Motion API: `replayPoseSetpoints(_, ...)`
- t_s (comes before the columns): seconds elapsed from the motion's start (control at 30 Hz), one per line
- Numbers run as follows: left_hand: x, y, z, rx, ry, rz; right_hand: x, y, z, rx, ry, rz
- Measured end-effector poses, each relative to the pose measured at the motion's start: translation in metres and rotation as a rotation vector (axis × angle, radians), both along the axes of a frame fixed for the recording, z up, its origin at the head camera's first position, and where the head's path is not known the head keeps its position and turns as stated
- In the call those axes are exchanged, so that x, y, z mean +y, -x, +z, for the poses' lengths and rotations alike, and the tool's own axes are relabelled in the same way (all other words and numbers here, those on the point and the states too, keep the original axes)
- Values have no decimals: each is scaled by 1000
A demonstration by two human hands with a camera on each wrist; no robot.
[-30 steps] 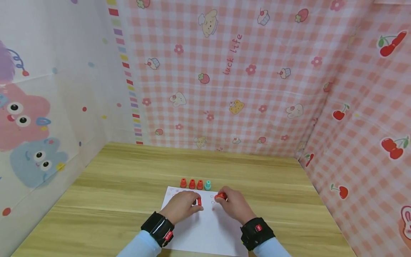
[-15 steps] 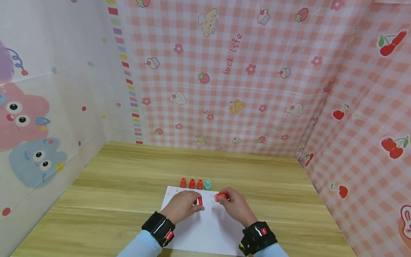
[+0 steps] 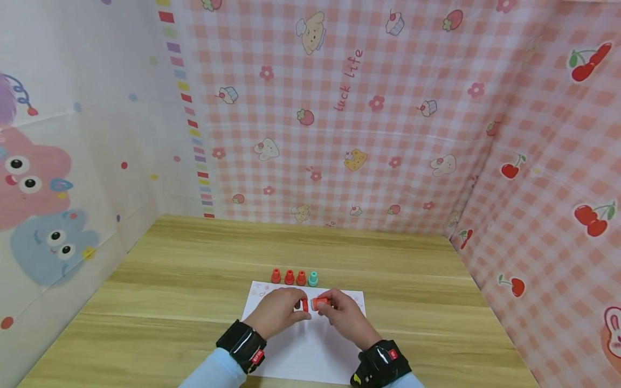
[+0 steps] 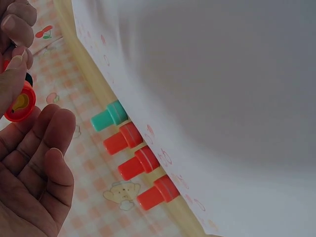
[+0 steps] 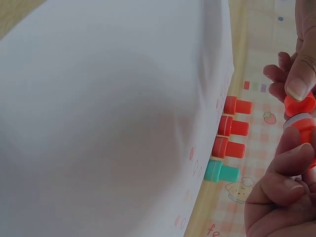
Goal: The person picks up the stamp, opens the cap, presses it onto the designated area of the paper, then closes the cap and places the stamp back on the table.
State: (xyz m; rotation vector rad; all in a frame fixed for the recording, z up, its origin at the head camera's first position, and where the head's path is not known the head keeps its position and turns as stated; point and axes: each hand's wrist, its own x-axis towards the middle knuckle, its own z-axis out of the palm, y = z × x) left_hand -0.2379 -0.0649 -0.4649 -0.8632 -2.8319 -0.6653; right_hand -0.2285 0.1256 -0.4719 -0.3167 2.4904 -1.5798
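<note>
My left hand [image 3: 276, 312] pinches a small red cap [image 3: 305, 305] between thumb and fingers, above the white paper [image 3: 305, 355]. Facing it, my right hand [image 3: 348, 319] grips a red toy stamp [image 3: 320, 303] by its body, tipped sideways with its pale-banded end [image 5: 297, 119] toward the cap. In the head view a narrow gap separates cap and stamp. The left wrist view shows a round red end with a yellow figure [image 4: 20, 102], partly behind a thumb. Fingers cover much of both pieces.
Three red stamps [image 3: 289, 277] and one teal stamp [image 3: 312, 278] stand in a row along the paper's far edge. Small reddish prints [image 4: 165, 157] mark that edge. A wooden table [image 3: 170, 302] lies underneath, with patterned cloth walls [image 3: 339, 134] behind and at the sides.
My right hand has moved left, bringing the stamp close to the cap, and the stamp has turned to point leftward. My left hand has shifted only slightly to the right.
</note>
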Motion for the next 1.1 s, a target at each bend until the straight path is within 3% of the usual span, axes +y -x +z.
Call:
replayPoseSetpoints(0.37,2,1,1,11,-33,-52,-4,-3,1,-3,76,39)
replayPoseSetpoints(0.7,1,0,3,-44,-79,-85,-7,-3,-1,-5,122,71)
replayPoseSetpoints(1.1,6,0,4,-72,-104,-115,-10,-3,0,-113,236,10)
